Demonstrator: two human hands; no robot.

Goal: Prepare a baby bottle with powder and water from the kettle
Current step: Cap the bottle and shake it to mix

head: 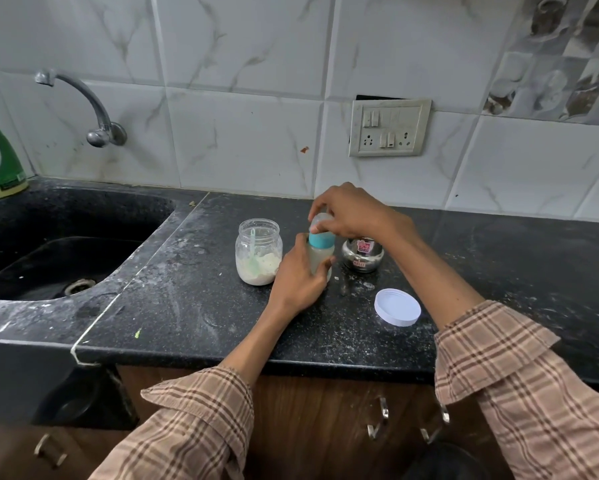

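Note:
A baby bottle (320, 259) with cloudy liquid and a teal collar stands on the black counter (194, 306). My left hand (296, 277) grips the bottle's body from the left. My right hand (351, 211) holds the clear cap on top of the bottle. To the left stands an open clear jar of white powder (258, 256) with a green scoop inside. Just right of the bottle, partly hidden behind my right wrist, sits a small steel kettle (362, 256).
The jar's white lid (397, 307) lies on the counter to the right front. A black sink (59, 244) with a wall tap (90, 109) is at the left, a green soap bottle (2, 168) at its corner. A wall socket panel (389, 128) is behind. White powder dusts the counter.

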